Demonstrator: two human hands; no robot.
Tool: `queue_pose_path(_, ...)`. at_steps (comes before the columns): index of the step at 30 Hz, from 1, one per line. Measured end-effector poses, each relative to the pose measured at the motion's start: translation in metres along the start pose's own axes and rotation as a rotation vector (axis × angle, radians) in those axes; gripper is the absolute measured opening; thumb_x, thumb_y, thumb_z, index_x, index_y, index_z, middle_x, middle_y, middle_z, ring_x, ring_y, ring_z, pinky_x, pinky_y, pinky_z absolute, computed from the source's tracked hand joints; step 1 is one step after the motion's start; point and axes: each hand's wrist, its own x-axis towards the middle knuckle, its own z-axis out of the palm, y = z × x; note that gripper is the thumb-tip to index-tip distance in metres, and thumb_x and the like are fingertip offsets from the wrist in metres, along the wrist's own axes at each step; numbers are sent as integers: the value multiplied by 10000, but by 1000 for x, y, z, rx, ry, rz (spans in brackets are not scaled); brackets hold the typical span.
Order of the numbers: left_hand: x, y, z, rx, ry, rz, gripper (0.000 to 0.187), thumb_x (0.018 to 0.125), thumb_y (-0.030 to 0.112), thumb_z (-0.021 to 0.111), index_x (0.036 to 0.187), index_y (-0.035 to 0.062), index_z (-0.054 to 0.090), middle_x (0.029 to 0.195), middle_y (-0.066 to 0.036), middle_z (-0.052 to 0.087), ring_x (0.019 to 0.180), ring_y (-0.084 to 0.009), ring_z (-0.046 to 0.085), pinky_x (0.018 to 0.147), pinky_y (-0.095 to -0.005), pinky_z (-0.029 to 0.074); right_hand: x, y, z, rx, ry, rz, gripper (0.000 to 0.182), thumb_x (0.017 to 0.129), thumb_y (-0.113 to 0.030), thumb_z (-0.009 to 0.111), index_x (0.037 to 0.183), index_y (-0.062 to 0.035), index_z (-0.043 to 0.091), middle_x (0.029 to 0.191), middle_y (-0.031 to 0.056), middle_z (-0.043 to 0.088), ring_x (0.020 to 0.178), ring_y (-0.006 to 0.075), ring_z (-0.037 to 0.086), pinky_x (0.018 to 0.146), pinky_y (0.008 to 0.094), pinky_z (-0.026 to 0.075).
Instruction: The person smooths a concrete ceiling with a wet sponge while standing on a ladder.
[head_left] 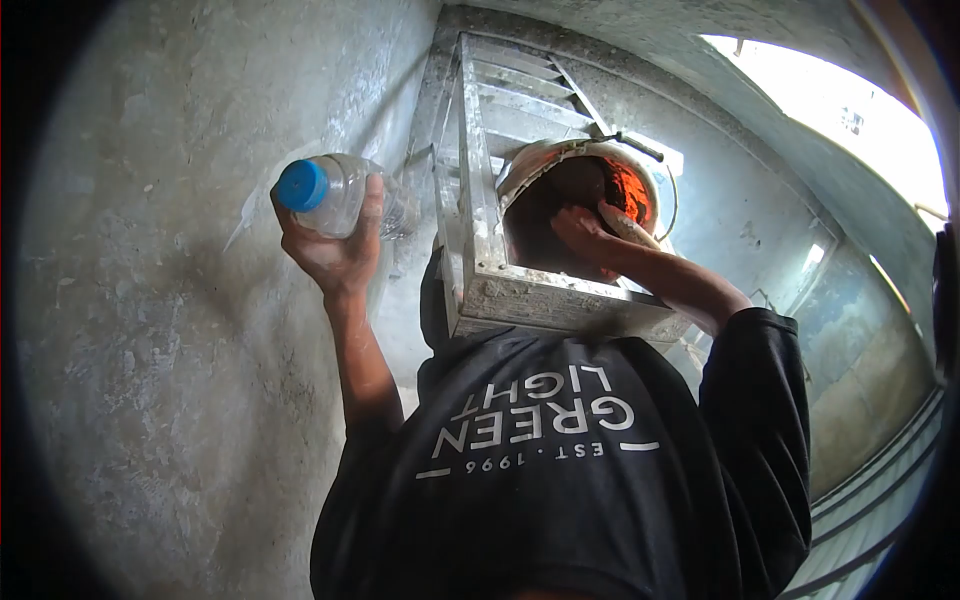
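My left hand (335, 235) is wrapped around a clear plastic bottle (345, 195) with a blue cap (302, 185), held tilted beside the wall. The cap points toward me. My right hand (580, 230) reaches into a bucket (530, 165) smeared with pale material around its rim. Its fingers are curled, and I cannot make out what they hold, if anything. Part of the bucket's inner wall shows bright orange-red, while the rest of the inside is dark. A wire handle with a dark grip (640, 147) lies over the bucket's far side.
The bucket rests at the top of a splattered metal stepladder (480, 230) directly in front of my chest. A rough grey plastered wall (170, 300) rises close on the left. Bright light enters through an opening (830, 100) at the upper right. Metal slats (880, 500) show at the lower right.
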Motion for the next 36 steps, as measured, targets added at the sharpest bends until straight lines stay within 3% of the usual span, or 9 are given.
queue_pose_path(9, -5, -7, 4, 27, -51, -14, 547, 692, 273, 833, 1062, 23, 517, 925, -91, 630, 812, -204, 651, 746, -334, 543, 36, 44, 73, -563, 540, -489, 80, 769, -101, 587, 728, -89, 655, 757, 124, 613, 699, 263, 650, 558, 396, 543)
queue_pose_path(12, -6, -5, 4, 22, -83, -69, 558, 723, 319, 809, 1090, 6, 530, 1010, -113, 595, 908, -237, 608, 810, -374, 504, 12, 21, 39, -527, 645, -450, 85, 761, -122, 593, 713, -87, 655, 766, 117, 622, 728, 240, 656, 543, 410, 539)
queue_pose_path(13, -5, -5, 6, 21, -78, -44, 552, 706, 299, 822, 1073, 17, 521, 969, -99, 611, 857, -218, 628, 780, -351, 524, 13, 19, 36, -525, 644, -447, 85, 761, -122, 593, 713, -87, 655, 766, 117, 622, 728, 240, 656, 543, 410, 539)
queue_pose_path(15, -4, -6, 8, 21, -75, -18, 549, 690, 278, 835, 1056, 28, 511, 928, -85, 628, 806, -200, 648, 749, -329, 544, 20, 19, 32, -470, 163, -242, 92, 783, -109, 570, 784, -75, 656, 814, 127, 634, 758, 249, 657, 570, 412, 541)
queue_pose_path(21, -6, -8, 10, 44, -81, -3, 540, 695, 287, 831, 1050, 35, 512, 913, -79, 624, 796, -196, 649, 738, -325, 546, 18, 31, 67, 86, 441, 24, 263, 935, -187, 396, 946, -50, 620, 936, 212, 622, 880, 365, 625, 795, 491, 508)
queue_pose_path(24, -7, -9, 11, 37, -90, -1, 542, 697, 292, 830, 1053, 38, 510, 910, -79, 623, 794, -196, 651, 731, -321, 547, 28, 35, 66, 104, 269, 112, 334, 955, -213, 332, 930, -54, 624, 947, 228, 617, 926, 391, 611, 841, 523, 480)
queue_pose_path(31, -7, -9, 16, 35, -105, 7, 536, 695, 290, 831, 1047, 40, 514, 909, -79, 624, 792, -193, 652, 725, -318, 549, 65, 49, 88, 80, 254, 76, 139, 824, -128, 489, 820, -29, 586, 814, 232, 604, 799, 397, 608, 734, 543, 481)
queue_pose_path(34, -6, -7, 16, 43, -114, 2, 536, 694, 288, 832, 1046, 39, 514, 912, -81, 625, 794, -191, 651, 726, -318, 549, 111, 74, 147, 24, 119, 103, 200, 766, -141, 572, 906, -11, 633, 972, 231, 633, 874, 375, 644, 756, 490, 520)
queue_pose_path(36, -6, -6, 15, 58, -124, -9, 537, 693, 287, 832, 1047, 39, 514, 914, -82, 625, 796, -190, 650, 727, -318, 548, 109, 69, 143, 19, 300, 28, 198, 763, -148, 568, 896, -16, 632, 971, 236, 632, 862, 378, 646, 734, 483, 527)
